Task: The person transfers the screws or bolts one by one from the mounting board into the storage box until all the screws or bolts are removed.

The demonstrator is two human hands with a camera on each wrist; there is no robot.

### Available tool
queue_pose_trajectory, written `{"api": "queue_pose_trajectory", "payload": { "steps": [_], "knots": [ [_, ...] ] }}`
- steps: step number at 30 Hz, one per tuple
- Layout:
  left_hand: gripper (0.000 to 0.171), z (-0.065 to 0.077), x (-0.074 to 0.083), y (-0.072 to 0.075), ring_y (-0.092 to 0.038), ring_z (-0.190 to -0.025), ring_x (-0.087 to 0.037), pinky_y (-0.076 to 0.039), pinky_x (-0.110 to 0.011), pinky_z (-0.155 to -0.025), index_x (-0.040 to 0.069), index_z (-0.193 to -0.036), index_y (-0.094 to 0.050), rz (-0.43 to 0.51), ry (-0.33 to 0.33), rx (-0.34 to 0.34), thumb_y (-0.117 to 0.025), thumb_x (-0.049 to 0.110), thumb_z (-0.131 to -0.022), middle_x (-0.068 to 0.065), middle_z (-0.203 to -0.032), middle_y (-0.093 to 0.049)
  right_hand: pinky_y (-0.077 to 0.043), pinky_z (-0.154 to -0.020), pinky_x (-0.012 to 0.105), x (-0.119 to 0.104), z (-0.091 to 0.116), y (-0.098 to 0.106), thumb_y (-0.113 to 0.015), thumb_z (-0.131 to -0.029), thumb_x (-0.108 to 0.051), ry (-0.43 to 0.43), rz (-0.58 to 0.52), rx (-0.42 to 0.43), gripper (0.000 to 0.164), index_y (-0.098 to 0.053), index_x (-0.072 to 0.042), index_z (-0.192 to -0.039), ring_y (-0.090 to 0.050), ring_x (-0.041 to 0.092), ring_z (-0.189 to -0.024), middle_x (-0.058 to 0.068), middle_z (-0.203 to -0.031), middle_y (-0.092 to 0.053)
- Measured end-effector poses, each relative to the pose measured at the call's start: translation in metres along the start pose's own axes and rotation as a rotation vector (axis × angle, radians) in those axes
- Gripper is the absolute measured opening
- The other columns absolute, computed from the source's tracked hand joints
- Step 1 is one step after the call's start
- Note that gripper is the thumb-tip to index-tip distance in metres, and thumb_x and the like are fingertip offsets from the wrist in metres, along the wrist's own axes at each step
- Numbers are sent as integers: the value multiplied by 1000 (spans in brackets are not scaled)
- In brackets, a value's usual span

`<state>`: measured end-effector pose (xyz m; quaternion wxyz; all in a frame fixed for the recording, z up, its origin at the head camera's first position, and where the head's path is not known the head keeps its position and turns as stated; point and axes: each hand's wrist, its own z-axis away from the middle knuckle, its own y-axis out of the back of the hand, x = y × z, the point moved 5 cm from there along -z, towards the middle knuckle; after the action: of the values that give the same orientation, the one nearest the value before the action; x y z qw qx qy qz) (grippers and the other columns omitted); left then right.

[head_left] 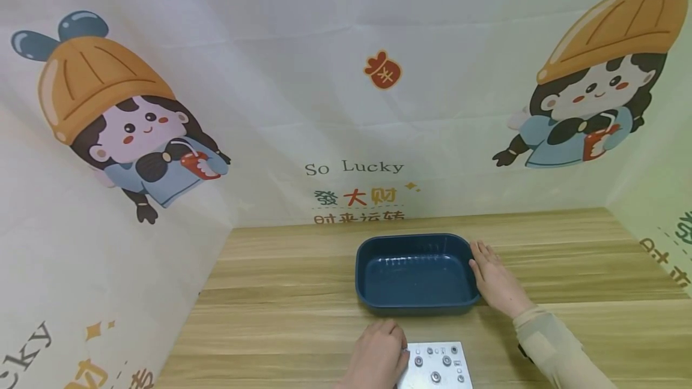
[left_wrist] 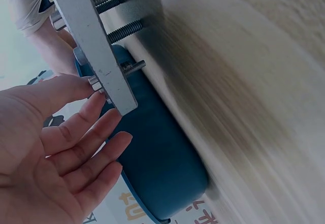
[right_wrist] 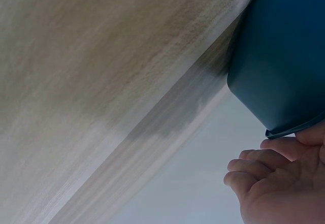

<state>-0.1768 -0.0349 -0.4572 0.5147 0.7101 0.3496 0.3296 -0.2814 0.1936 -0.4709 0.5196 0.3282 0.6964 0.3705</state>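
Note:
A silver metal plate [head_left: 424, 350] lies at the front of the table, with several bolts through it. In the left wrist view the plate [left_wrist: 101, 64] is seen edge-on, threaded shanks [left_wrist: 124, 31] sticking out beneath. My left hand [head_left: 377, 353] is at its left side; thumb and index finger pinch a small bolt head [left_wrist: 95, 84] near the plate's corner, the other fingers loosely bent. Behind the plate stands a dark blue rectangular basin [head_left: 416, 307]. My right hand [head_left: 498, 281] rests against the basin's right rim with fairly straight fingers, touching the rim [right_wrist: 292, 129] from outside.
The wood-grain table [head_left: 281, 293] runs back to a white printed cloth wall [head_left: 281, 95]. More printed cloth closes off the left and right sides. No loose parts show inside the basin.

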Motion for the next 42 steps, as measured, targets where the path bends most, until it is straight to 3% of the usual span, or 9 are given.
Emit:
{"api": "queue_pose_trajectory", "payload": {
  "steps": [24, 34, 42],
  "knots": [
    [24, -2, 6, -3, -56, -93, -14, -49, -26, -92, 6, -92, -70, -211, -57, -16, -73, 27, -83, 1, -90, -57, -27, -111, 66, 0, 0, 0, -40, -104, -8, 7, 5, 22, 47, -34, 20, -141, -28, 59, -136, 42, -146, -31],
    [24, 4, 18, -1, -58, -93, -17, -51, -29, -91, 3, -95, -68, -236, -33, 21, -69, 25, -86, -4, -94, -61, -27, -111, 66, 3, 6, 2, -40, -104, -8, 26, 1, 8, 47, -34, 20, -141, -28, 58, -136, 43, -146, -31],
    [20, 7, 31, 11, -60, -93, -16, -52, -29, -91, 6, -95, -67, -200, -1, 19, -71, 24, -87, -4, -96, -63, -26, -112, 65, 6, 12, 4, -41, -104, -9, 42, -7, -11, 47, -33, 19, -142, -27, 58, -137, 42, -146, -30]
  ]
}}
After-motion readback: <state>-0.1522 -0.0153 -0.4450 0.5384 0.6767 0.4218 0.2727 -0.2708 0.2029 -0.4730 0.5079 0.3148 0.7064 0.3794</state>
